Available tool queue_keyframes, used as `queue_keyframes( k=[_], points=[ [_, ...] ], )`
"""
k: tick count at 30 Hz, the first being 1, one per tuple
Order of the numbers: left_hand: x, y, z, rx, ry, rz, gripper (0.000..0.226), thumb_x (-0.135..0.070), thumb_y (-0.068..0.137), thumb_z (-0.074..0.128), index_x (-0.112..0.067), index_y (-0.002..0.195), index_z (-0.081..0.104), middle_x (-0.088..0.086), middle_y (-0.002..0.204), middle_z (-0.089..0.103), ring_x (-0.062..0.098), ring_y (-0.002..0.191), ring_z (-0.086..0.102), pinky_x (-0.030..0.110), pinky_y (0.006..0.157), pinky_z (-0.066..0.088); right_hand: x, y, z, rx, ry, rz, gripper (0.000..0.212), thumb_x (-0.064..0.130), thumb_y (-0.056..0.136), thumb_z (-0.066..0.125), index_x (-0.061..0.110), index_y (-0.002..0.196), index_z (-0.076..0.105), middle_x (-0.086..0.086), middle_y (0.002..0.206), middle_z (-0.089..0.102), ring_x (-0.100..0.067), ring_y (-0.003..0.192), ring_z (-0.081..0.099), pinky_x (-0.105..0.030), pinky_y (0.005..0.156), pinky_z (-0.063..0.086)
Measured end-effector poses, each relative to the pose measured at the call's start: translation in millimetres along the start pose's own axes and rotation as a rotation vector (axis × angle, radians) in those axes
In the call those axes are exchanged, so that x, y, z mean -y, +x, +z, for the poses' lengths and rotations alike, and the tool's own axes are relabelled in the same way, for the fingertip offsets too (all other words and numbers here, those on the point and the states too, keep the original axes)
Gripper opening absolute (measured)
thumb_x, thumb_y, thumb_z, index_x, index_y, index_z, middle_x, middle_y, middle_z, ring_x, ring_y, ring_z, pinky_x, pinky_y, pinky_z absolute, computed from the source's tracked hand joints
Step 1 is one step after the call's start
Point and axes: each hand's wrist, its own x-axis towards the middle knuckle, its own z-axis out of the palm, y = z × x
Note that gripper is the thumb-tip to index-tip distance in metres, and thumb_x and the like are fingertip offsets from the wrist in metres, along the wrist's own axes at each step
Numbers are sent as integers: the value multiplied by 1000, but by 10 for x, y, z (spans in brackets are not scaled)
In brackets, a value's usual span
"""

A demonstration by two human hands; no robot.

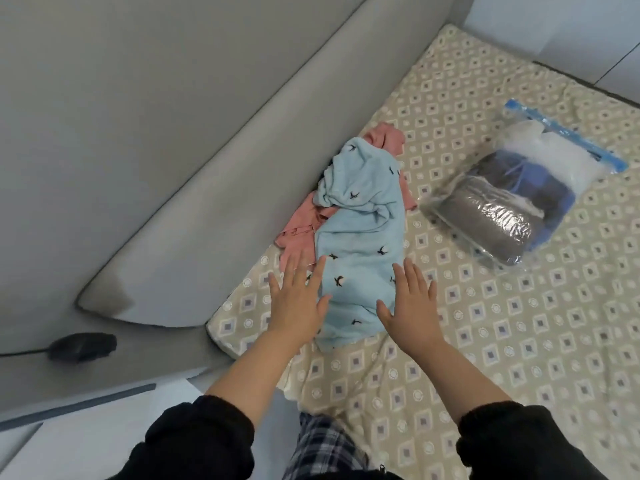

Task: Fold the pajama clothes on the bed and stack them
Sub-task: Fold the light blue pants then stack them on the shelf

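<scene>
A crumpled light-blue pajama piece point(362, 244) with small dark bird prints lies on the bed point(519, 341), close to the grey headboard. A pink pajama piece point(301, 233) lies bunched under and behind it, showing at its left and top. My left hand point(298, 299) is spread flat with straight fingers at the blue piece's near left edge, over the pink cloth's lower tip. My right hand point(412, 299) is spread the same way at the blue piece's near right edge. Neither hand holds any cloth.
A clear vacuum storage bag point(519, 199) with a blue zip strip, holding grey and dark blue clothes, lies to the right on the patterned sheet. The padded grey headboard point(173, 150) runs along the left. A dark object point(83, 346) sits by the bed's corner.
</scene>
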Motion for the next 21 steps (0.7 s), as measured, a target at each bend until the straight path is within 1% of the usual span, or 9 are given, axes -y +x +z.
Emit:
queue_keyframes(
  k=[4, 6, 8, 10, 13, 16, 18, 19, 21],
  points=[
    [275, 530, 408, 208, -117, -13, 63, -42, 101, 34, -36, 153, 0, 3, 162, -5, 24, 148, -10, 56, 116, 2, 2, 330, 288, 78, -81, 68, 79, 47, 94, 46, 11, 153, 8, -8, 161, 0, -25, 149, 0, -50, 118, 3],
    [309, 733, 663, 371, -218, -30, 58, -44, 100, 38, -41, 152, 12, 3, 162, -6, 25, 148, -9, 53, 117, 5, -11, 429, 414, 98, -82, 92, 80, 49, 94, 45, 12, 154, 5, -7, 162, -2, -25, 149, -2, -49, 118, 1],
    [292, 895, 874, 551, -378, -85, 52, -46, 99, 42, -42, 148, 27, 3, 162, -7, 26, 148, -7, 46, 118, 9, -22, 481, 514, 110, -82, 104, 81, 50, 94, 43, 12, 154, 2, -7, 161, -3, -24, 149, -4, -48, 118, -2],
    [254, 1009, 1031, 643, -567, -155, 50, -42, 98, 48, -36, 147, 35, 5, 162, 2, 26, 148, 7, 40, 117, 20, -45, 474, 591, 115, -79, 113, 80, 49, 95, 42, 12, 153, 2, -7, 161, -3, -23, 149, -4, -47, 118, -3],
    [195, 1094, 1122, 649, -774, -237, 54, -27, 98, 53, -21, 149, 34, 6, 157, 25, 24, 140, 32, 34, 110, 34, -81, 406, 629, 86, -15, 140, 80, 45, 94, 47, 13, 154, 7, -6, 162, 2, -23, 149, 0, -46, 118, -2],
    [136, 1083, 1046, 555, -850, -288, 53, -11, 95, 55, -12, 146, 39, 9, 150, 39, 24, 133, 42, 31, 107, 38, -133, 306, 585, 56, 35, 154, 80, 44, 93, 50, 15, 154, 8, -4, 161, 5, -22, 149, 2, -44, 118, 0],
    [64, 995, 866, 459, -876, -243, 49, -3, 92, 57, -8, 140, 48, 11, 147, 43, 23, 132, 44, 36, 110, 37, -171, 217, 537, 54, 105, 165, 82, 42, 91, 54, 15, 154, 9, -4, 161, 7, -22, 149, 3, -44, 119, 2],
    [13, 927, 743, 432, -881, -189, 47, 1, 91, 57, -7, 137, 51, 11, 146, 44, 23, 133, 43, 35, 111, 35, -183, 176, 508, 60, 149, 163, 83, 41, 90, 58, 16, 154, 10, -3, 161, 8, -22, 148, 4, -44, 120, 5],
    [-114, 746, 461, 419, -854, -32, 48, 6, 88, 56, -6, 135, 54, 10, 145, 44, 19, 135, 40, 20, 112, 27, -184, 119, 431, 69, 257, 135, 88, 37, 85, 66, 15, 153, 14, -4, 160, 13, -22, 148, 6, -44, 119, 11]
  ],
)
